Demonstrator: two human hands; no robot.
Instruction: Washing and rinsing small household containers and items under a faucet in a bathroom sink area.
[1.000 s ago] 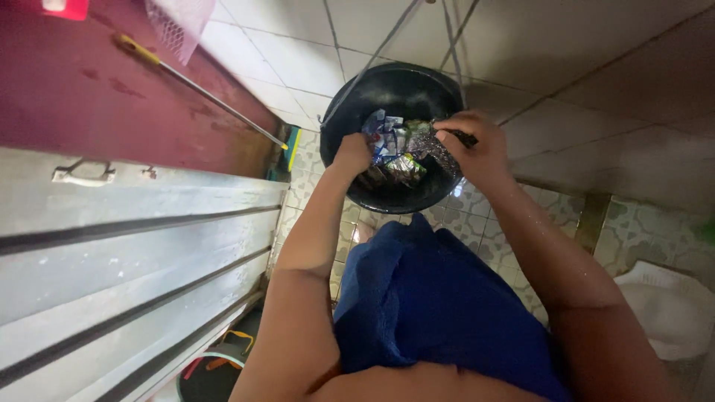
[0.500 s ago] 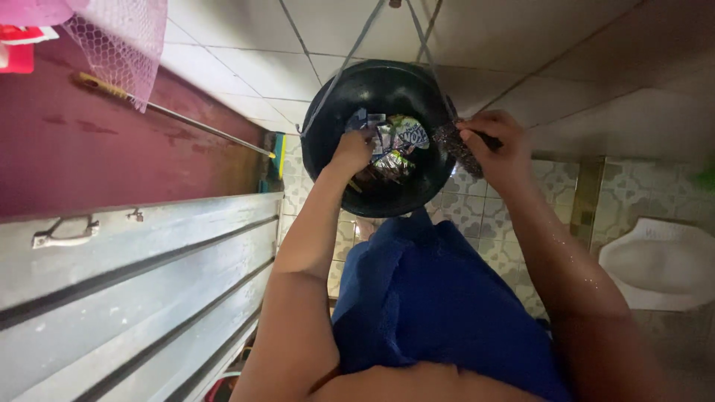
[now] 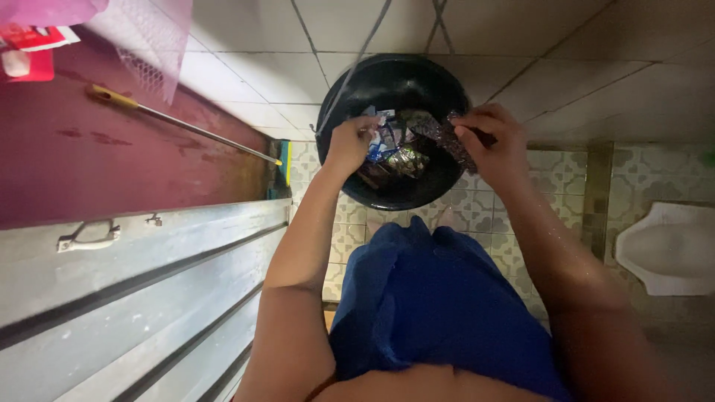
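Since the earlier frame my right hand has drawn in from the basin's right rim toward its middle, and the white squat pan has slid toward the right edge of my view.

Going left to right: far left I see one dark red wall panel with one pink net hanging over its top, and one long metal rod with a yellow grip slanting across it. Below that runs one grey metal door with one handle.

At the middle sits one black basin, hung on thin cords, and it holds a heap of crumpled sachets; I cannot count them, though blue, green and dark ones show. My left hand reaches into the basin's left side, fingers curled onto the blue and white sachets. My right hand pinches one dark, speckled wrapper between thumb and fingers, over the basin's right half, just beside the heap.

Near me, between my two forearms, is blue cloth over my lap. Patterned floor tiles show beneath the basin, and pale wall tiles fill the far right.
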